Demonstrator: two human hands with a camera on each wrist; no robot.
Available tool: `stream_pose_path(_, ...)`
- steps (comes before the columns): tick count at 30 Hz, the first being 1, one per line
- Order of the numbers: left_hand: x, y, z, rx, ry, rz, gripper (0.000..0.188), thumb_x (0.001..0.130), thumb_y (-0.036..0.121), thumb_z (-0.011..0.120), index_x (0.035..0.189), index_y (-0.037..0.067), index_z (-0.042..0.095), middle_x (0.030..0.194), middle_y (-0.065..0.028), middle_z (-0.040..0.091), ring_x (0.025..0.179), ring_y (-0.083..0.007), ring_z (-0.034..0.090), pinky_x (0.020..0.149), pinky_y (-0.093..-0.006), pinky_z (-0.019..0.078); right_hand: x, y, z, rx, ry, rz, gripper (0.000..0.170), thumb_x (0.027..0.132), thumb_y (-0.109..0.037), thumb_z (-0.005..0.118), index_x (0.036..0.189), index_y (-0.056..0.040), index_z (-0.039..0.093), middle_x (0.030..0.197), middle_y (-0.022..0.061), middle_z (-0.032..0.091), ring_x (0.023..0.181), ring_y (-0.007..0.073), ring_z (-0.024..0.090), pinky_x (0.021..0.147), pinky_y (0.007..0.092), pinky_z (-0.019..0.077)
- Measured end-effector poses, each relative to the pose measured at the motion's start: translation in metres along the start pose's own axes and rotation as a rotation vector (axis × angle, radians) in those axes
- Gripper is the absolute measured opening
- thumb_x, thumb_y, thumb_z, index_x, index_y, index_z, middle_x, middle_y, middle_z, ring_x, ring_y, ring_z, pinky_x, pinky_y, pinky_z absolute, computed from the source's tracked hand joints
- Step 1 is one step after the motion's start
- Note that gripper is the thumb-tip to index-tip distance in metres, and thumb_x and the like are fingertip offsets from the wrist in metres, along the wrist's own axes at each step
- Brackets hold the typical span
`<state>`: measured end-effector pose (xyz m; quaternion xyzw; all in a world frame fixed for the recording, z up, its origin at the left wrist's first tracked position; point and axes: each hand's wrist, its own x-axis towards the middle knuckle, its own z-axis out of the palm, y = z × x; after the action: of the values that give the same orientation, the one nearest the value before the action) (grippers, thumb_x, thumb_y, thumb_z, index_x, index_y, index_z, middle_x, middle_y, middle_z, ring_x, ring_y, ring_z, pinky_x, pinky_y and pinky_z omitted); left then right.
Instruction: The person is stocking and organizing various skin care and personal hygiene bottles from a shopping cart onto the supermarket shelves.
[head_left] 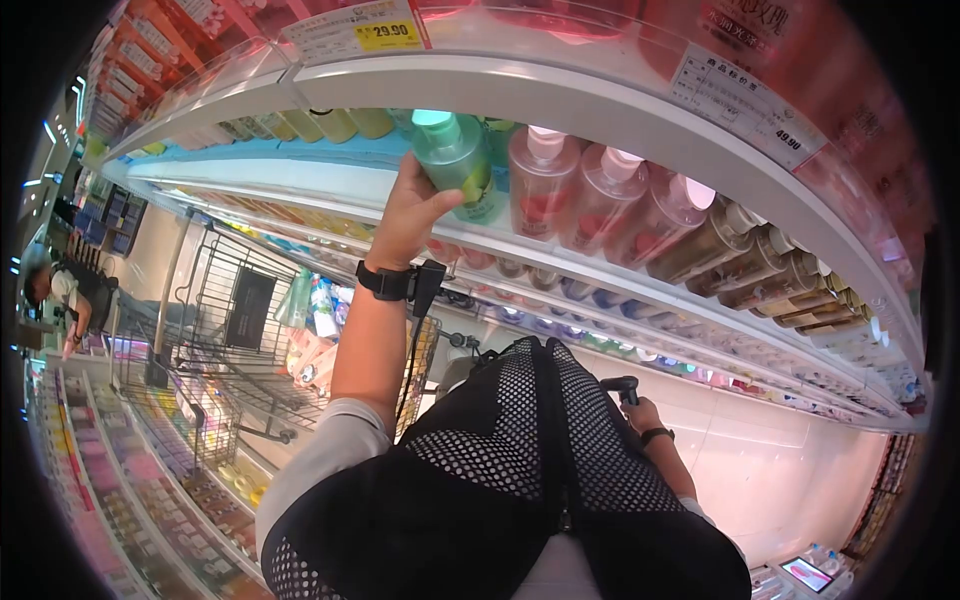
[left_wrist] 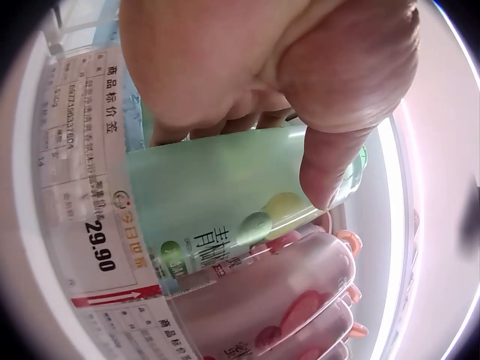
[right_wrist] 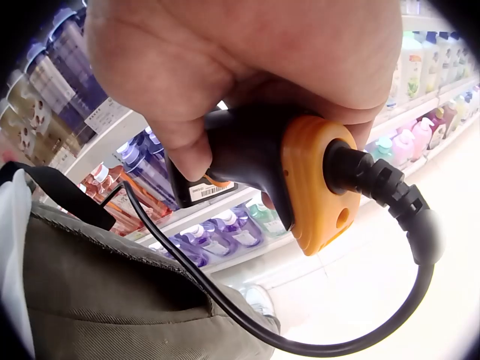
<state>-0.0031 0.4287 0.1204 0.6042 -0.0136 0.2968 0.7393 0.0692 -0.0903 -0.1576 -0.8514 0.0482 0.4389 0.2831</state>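
My left hand (head_left: 402, 225) grips a green bottle (head_left: 452, 165) with a bright green cap at the shelf. In the left wrist view the thumb (left_wrist: 328, 169) lies over the front of the bottle, near its cap end, while the other fingers go behind it, partly hidden. The label shows yellow and green fruit. Pink bottles (head_left: 545, 185) stand right beside it. Low at my side, my right hand (head_left: 647, 416) holds a black and orange barcode scanner (right_wrist: 322, 180) by its handle. A black cable (right_wrist: 247, 326) runs from the scanner's end.
A shelf edge (head_left: 480, 78) with price tags curves above the bottles. Brown bottles (head_left: 715, 240) continue the row to the right. A wire shopping cart (head_left: 235, 310) holding goods stands at the left. Another person (head_left: 80, 300) is beyond it. Lower shelves carry several more bottles.
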Motion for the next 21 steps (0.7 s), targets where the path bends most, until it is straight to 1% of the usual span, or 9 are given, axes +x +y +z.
stream_pose_path(4, 0.005, 0.001, 0.000, 0.056, -0.064, -0.068, 0.072, 0.084, 0.018, 0.069, 0.140, 0.001, 0.028, 0.134, -0.0119, 0.042, 0.126, -0.0236, 0.042, 0.107, -0.0383, 0.0314, -0.009, -0.020, -0.003, -0.049, -0.017, -0.009, 0.033, 0.078, -0.023, 0.065, 0.096, 0.0035, 0.058, 0.070, 0.0112, 0.059, 0.053, 0.0223, 0.060, 0.042, 0.0358, 0.0533)
stream_pose_path(8, 0.004, 0.003, -0.004, 0.061, -0.064, -0.110, 0.071, 0.082, 0.018, 0.070, 0.139, 0.003, 0.031, 0.137, -0.0102, 0.041, 0.128, -0.0227, 0.039, 0.109, -0.0385, 0.0271, -0.022, -0.041, -0.004, -0.119, -0.002, -0.046, 0.034, 0.078, -0.024, 0.065, 0.096, 0.0043, 0.059, 0.070, 0.0112, 0.059, 0.053, 0.0218, 0.060, 0.042, 0.0353, 0.0533)
stream_pose_path(10, 0.001, 0.003, -0.004, 0.517, -0.024, -0.035, 0.080, 0.076, 0.023, 0.076, 0.138, -0.001, 0.032, 0.137, -0.0169, 0.039, 0.128, -0.0257, 0.039, 0.107, -0.0395, 0.0320, -0.024, -0.046, -0.005, -0.142, -0.012, -0.020, 0.033, 0.078, -0.023, 0.065, 0.095, 0.0041, 0.059, 0.069, 0.0111, 0.059, 0.054, 0.0215, 0.061, 0.042, 0.0349, 0.0531)
stream_pose_path(11, 0.000, 0.007, 0.002, 0.516, -0.019, -0.036, 0.080, 0.076, 0.023, 0.076, 0.138, -0.001, 0.032, 0.137, -0.0169, 0.039, 0.128, -0.0257, 0.039, 0.107, -0.0395, 0.0320, -0.022, -0.043, -0.005, -0.126, -0.026, -0.018, 0.032, 0.078, -0.023, 0.064, 0.094, 0.0038, 0.059, 0.069, 0.0109, 0.059, 0.054, 0.0211, 0.060, 0.042, 0.0344, 0.0528)
stream_pose_path(13, -0.002, 0.020, 0.023, 0.982, 0.108, -0.195, 0.085, 0.071, 0.026, 0.080, 0.136, -0.003, 0.034, 0.136, -0.0212, 0.041, 0.123, -0.0280, 0.045, 0.104, -0.0385, 0.0359, -0.022, -0.043, -0.006, -0.125, -0.023, -0.023, 0.031, 0.078, -0.023, 0.064, 0.093, 0.0035, 0.059, 0.069, 0.0104, 0.059, 0.053, 0.0208, 0.060, 0.042, 0.0341, 0.0526)
stream_pose_path(14, -0.002, 0.020, 0.025, 0.980, 0.112, -0.200, 0.085, 0.071, 0.026, 0.080, 0.136, -0.003, 0.034, 0.136, -0.0212, 0.041, 0.123, -0.0280, 0.045, 0.104, -0.0385, 0.0359, -0.022, -0.042, -0.005, -0.120, -0.019, -0.027, 0.031, 0.078, -0.023, 0.064, 0.092, 0.0032, 0.059, 0.068, 0.0099, 0.059, 0.052, 0.0205, 0.059, 0.042, 0.0338, 0.0524)
stream_pose_path(17, -0.003, 0.017, 0.024, 0.795, 0.146, -0.248, 0.084, 0.071, 0.023, 0.080, 0.136, -0.004, 0.033, 0.135, -0.0237, 0.043, 0.119, -0.0309, 0.050, 0.102, -0.0379, 0.0390, -0.022, -0.041, -0.005, -0.153, -0.001, -0.047, 0.030, 0.078, -0.023, 0.065, 0.092, 0.0028, 0.058, 0.068, 0.0089, 0.058, 0.052, 0.0197, 0.059, 0.042, 0.0333, 0.0519)
stream_pose_path(19, -0.005, 0.008, 0.014, 0.626, 0.072, -0.217, 0.076, 0.075, 0.015, 0.077, 0.133, -0.004, 0.033, 0.129, -0.0198, 0.049, 0.121, -0.0276, 0.050, 0.104, -0.0377, 0.0377, -0.021, -0.041, -0.005, -0.142, -0.022, -0.030, 0.030, 0.078, -0.023, 0.065, 0.092, 0.0028, 0.058, 0.068, 0.0086, 0.058, 0.052, 0.0195, 0.059, 0.042, 0.0332, 0.0519)
stream_pose_path(21, -0.006, -0.002, 0.009, 0.576, 0.049, -0.192, 0.075, 0.076, 0.014, 0.076, 0.134, -0.004, 0.031, 0.131, -0.0203, 0.048, 0.124, -0.0279, 0.048, 0.106, -0.0379, 0.0360, -0.021, -0.043, -0.006, -0.150, -0.036, -0.017, 0.030, 0.077, -0.022, 0.065, 0.091, 0.0029, 0.058, 0.068, 0.0084, 0.058, 0.052, 0.0189, 0.058, 0.042, 0.0330, 0.0520)
